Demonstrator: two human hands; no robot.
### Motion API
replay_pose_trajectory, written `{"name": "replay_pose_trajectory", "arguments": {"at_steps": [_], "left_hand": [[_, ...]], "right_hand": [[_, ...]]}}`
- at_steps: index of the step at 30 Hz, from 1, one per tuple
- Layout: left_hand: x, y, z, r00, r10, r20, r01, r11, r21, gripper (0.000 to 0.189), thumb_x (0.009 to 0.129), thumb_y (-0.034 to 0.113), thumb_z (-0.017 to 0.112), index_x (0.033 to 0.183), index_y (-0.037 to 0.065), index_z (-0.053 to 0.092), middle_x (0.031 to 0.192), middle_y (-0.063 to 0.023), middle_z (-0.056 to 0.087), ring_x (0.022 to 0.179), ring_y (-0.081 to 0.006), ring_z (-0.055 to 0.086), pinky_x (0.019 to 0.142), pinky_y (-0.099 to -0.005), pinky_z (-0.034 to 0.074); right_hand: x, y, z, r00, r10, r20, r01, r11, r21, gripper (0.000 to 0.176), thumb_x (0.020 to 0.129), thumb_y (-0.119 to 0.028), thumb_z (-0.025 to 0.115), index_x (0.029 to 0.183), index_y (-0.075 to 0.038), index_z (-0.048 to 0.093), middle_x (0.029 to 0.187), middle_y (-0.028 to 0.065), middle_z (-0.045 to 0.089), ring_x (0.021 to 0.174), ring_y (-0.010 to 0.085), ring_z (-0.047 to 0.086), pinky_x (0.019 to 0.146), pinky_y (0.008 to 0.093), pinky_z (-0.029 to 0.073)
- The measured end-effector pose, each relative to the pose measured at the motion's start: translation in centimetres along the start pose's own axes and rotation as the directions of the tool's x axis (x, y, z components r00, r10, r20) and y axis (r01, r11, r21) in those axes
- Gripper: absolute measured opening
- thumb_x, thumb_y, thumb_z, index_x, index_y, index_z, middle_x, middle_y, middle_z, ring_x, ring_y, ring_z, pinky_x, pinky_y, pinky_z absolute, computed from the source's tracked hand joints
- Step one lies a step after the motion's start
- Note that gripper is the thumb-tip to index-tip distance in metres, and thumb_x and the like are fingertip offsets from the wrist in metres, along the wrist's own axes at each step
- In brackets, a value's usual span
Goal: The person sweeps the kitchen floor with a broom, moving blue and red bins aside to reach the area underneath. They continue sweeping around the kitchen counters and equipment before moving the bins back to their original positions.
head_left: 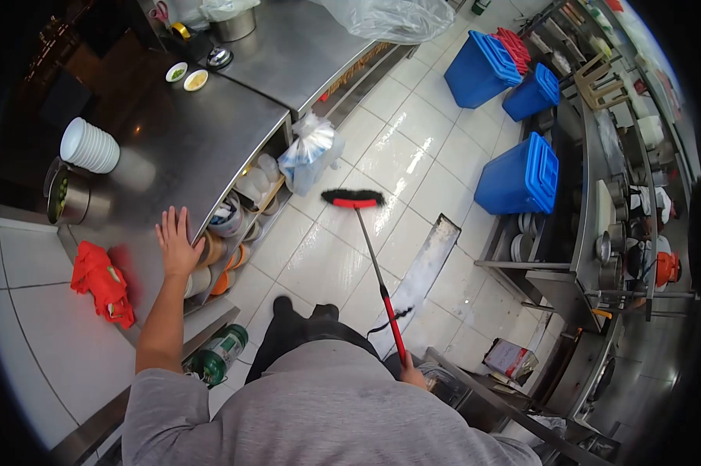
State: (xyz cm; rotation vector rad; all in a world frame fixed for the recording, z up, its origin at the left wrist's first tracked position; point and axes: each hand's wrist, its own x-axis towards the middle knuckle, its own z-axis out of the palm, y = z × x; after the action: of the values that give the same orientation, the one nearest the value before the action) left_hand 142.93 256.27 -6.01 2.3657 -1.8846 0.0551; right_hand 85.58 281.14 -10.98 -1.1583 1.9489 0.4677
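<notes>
Broom (369, 248): thin red-ended pole, black bristle head down on glossy white tile floor (412, 155) beside crinkled plastic bag (310, 159), right hand (411, 378) gripping pole end, left hand (176, 245) open, flat on brushed-steel counter (180, 140), blue lidded bins (521, 177) beyond.

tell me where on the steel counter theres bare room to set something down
The widest bare patch of the steel counter lies between the stack of white bowls, the two small bowls and the left hand. Crowded: the near-left end with the red cloth and metal pot, and the packed shelf below. The right hand holds the broom.
</notes>
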Motion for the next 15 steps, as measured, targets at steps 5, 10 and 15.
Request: {"name": "replay_pose_trajectory", "arguments": {"at_steps": [5,10,15], "left_hand": [[0.0,0.3,0.0,0.999,0.019,-0.028,-0.020,0.998,-0.053,0.081,0.067,0.023,0.071,0.138,0.013,0.032,0.144,-0.0153,0.025,0.135,-0.0334,0.020,0.110,-0.0500,0.014],[2.0,1.9,1.2,0.987,0.071,-0.142,-0.083,0.993,-0.083,0.082,0.064,0.022,0.072,0.135,0.004,0.033,0.142,-0.0196,0.026,0.134,-0.0386,0.020,0.109,-0.0507,0.015],[14.4,22.5,0.2,0.765,0.636,-0.105,-0.525,0.520,-0.675,0.069,0.066,0.013,0.071,0.128,0.004,0.043,0.135,-0.0195,0.036,0.129,-0.0384,0.028,0.105,-0.0475,0.024]], "right_hand": [[23.4,-8.9,-2.8,0.941,-0.232,-0.248,0.249,0.968,0.037,0.058,0.087,-0.014,0.045,0.140,-0.014,0.022,0.076,0.0248,0.061,0.067,0.0371,0.062,0.061,0.0473,0.048],[11.9,-19.4,-22.7,0.963,-0.240,0.122,0.074,0.672,0.737,0.077,0.078,0.000,0.057,0.143,-0.017,0.020,0.069,0.0081,0.054,0.051,0.0149,0.052,0.048,0.0280,0.047],[0.9,-18.9,-36.3,0.954,-0.292,0.070,0.042,0.360,0.932,0.054,0.078,-0.001,0.056,0.131,-0.006,0.044,0.075,0.0079,0.057,0.051,0.0139,0.051,0.046,0.0266,0.044]]}}
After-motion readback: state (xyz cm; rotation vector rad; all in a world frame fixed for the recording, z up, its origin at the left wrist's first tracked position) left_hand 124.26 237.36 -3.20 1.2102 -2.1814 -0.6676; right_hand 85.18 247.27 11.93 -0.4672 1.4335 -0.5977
